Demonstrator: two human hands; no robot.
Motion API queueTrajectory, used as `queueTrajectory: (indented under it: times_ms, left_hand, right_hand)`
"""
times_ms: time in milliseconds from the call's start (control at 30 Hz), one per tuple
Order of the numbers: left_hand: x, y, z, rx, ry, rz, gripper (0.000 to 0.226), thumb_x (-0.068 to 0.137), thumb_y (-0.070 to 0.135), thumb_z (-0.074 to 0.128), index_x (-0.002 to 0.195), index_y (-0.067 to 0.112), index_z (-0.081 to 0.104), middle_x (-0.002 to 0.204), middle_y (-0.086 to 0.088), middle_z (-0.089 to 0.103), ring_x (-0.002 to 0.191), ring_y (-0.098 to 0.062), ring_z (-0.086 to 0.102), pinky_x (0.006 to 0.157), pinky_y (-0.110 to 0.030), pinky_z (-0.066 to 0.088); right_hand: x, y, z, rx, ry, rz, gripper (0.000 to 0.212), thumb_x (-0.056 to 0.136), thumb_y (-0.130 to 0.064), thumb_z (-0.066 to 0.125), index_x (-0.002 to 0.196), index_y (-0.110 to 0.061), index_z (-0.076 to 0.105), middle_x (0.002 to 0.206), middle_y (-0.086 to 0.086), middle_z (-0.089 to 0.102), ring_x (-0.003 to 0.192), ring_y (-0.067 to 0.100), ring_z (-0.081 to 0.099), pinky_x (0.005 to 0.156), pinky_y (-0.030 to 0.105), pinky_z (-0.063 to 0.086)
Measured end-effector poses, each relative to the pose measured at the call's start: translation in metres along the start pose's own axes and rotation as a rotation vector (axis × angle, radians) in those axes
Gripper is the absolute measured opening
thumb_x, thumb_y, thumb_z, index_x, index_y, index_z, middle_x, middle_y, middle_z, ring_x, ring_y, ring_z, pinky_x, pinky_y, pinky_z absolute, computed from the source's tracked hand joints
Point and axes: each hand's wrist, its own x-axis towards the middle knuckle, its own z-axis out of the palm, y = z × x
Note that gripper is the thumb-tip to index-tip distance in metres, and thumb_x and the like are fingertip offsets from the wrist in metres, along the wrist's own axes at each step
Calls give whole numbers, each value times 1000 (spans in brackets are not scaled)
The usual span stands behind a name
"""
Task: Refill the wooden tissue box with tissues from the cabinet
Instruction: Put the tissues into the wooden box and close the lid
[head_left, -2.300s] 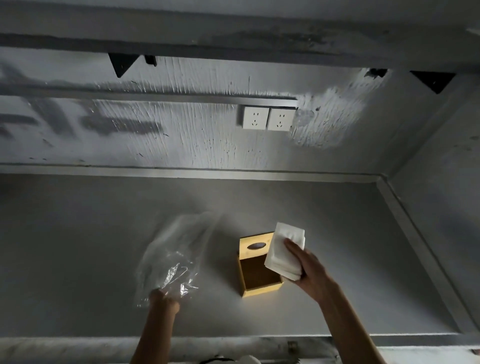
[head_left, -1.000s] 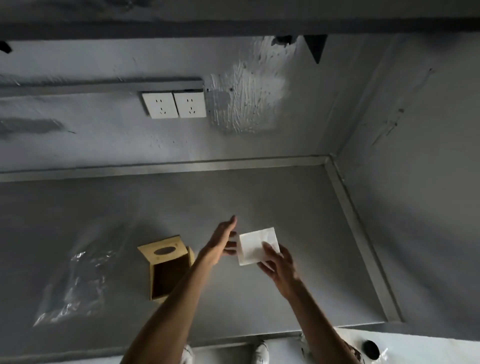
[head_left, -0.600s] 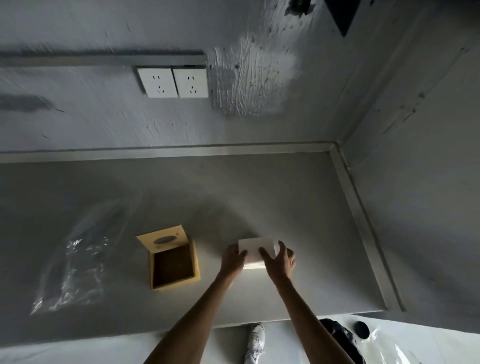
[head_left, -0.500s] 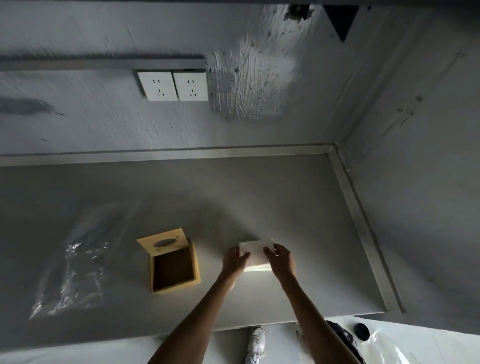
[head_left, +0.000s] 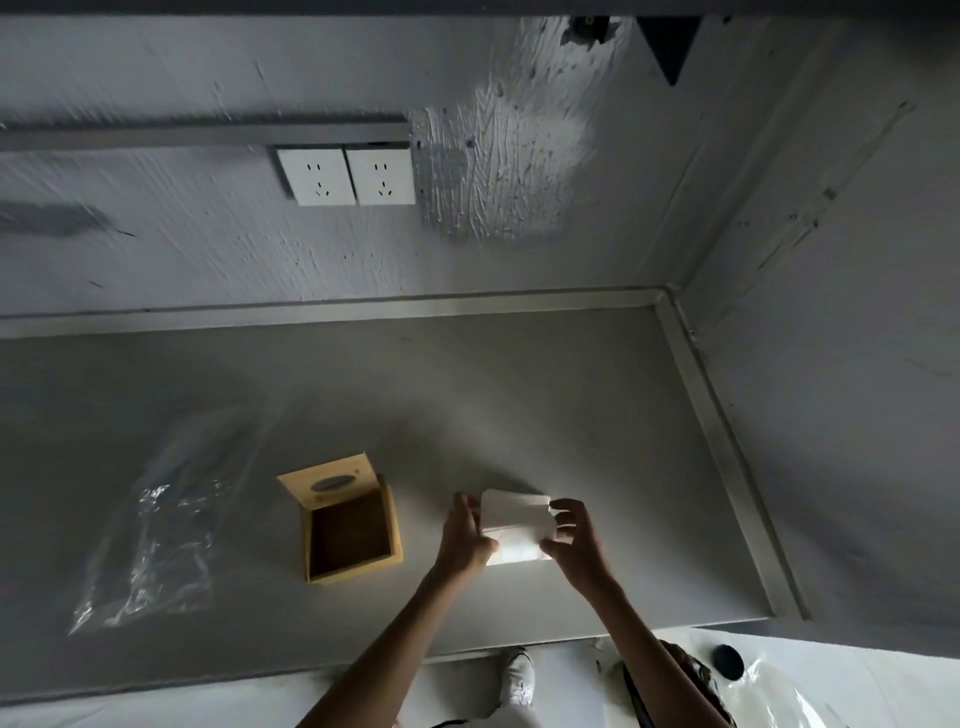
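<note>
A white stack of tissues (head_left: 514, 525) rests on the grey counter (head_left: 519, 395), held from both sides. My left hand (head_left: 464, 538) presses its left edge and my right hand (head_left: 574, 538) grips its right edge, fingers curled over the top sheets. The wooden tissue box (head_left: 349, 525) stands to the left of the stack, apart from my hands. Its lid with an oval slot is tipped open toward the wall and its dark inside looks empty.
A crumpled clear plastic wrapper (head_left: 150, 535) lies on the counter left of the box. Two white wall sockets (head_left: 345, 176) sit on the back wall. A side wall (head_left: 831, 415) closes the counter on the right. A shoe (head_left: 519, 675) shows below the counter's front edge.
The wrapper was let go onto the counter at the left. The tissue stack moved from over the box to the counter at its right, and both hands now hold it.
</note>
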Motion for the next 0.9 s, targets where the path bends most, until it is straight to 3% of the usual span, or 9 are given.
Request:
queueTrajectory:
  times_ms: [167, 300, 400, 467, 533, 600, 767, 833, 900]
  left_hand:
    - [-14, -14, 5, 144, -25, 155, 66, 74, -4, 56, 134, 18, 39, 128, -11, 43, 118, -28, 47, 100, -38, 46]
    - [-19, -14, 11, 180, 1, 195, 65, 85, 0, 51, 144, 20, 32, 136, -12, 39, 122, -24, 45, 101, -35, 47]
    - [-24, -14, 14, 227, 37, 244, 63, 88, 1, 54, 143, 20, 32, 137, -9, 38, 122, -22, 44, 99, -30, 48]
    - [-29, -19, 14, 279, 29, 318, 61, 85, 0, 57, 139, 18, 36, 134, -9, 39, 122, -21, 41, 99, -31, 49]
    - [-35, -29, 14, 338, 24, 423, 53, 81, -4, 60, 129, 16, 46, 127, -8, 42, 120, -20, 42, 97, -31, 49]
    - [-41, -43, 16, 402, 39, 531, 49, 77, -7, 60, 121, 13, 52, 121, -8, 45, 115, -18, 44, 96, -29, 49]
    - [-68, -66, 22, 412, 87, 587, 53, 74, -10, 55, 117, 20, 46, 120, -1, 40, 111, -9, 37, 87, -6, 36]
    - [-76, -70, 22, 395, 79, 544, 53, 72, -9, 50, 117, 18, 44, 121, -1, 38, 110, -9, 35, 87, -8, 36]
    - [-81, -72, 22, 412, 40, 505, 55, 74, -6, 51, 123, 14, 40, 126, -3, 36, 113, -12, 34, 96, -20, 39]
  right_hand:
    - [-21, 2, 6, -101, 79, -136, 51, 72, 6, 70, 109, -27, 55, 106, -3, 57, 89, 8, 60, 72, 36, 58]
    - [-27, 6, 11, -108, 151, -179, 44, 78, 2, 69, 114, -21, 58, 105, -6, 55, 90, 8, 60, 72, 34, 58]
    - [-32, 11, 12, -127, 177, -198, 41, 75, 6, 69, 109, -13, 57, 103, -4, 55, 89, 16, 60, 69, 37, 58]
    - [-40, 17, 11, -170, 164, -233, 44, 75, 7, 69, 111, -12, 53, 105, -2, 52, 93, 21, 60, 69, 31, 58]
    - [-48, 24, 8, -260, 109, -269, 57, 77, 7, 68, 126, -13, 46, 117, 2, 46, 97, 20, 56, 74, 24, 55]
    - [-57, 30, 5, -371, 27, -296, 71, 78, 5, 68, 139, -19, 39, 127, 4, 37, 100, 17, 52, 82, 25, 54]
    - [-74, 45, 8, -534, 5, -418, 56, 74, 5, 71, 119, -24, 56, 128, 3, 45, 106, 20, 53, 76, 26, 58]
    - [-79, 47, 12, -549, -10, -428, 53, 76, 4, 68, 120, -23, 54, 126, 0, 49, 112, 19, 49, 82, 27, 57]
    - [-82, 46, 15, -554, -63, -402, 55, 80, -1, 67, 128, -22, 50, 131, -1, 49, 119, 19, 45, 92, 26, 52]
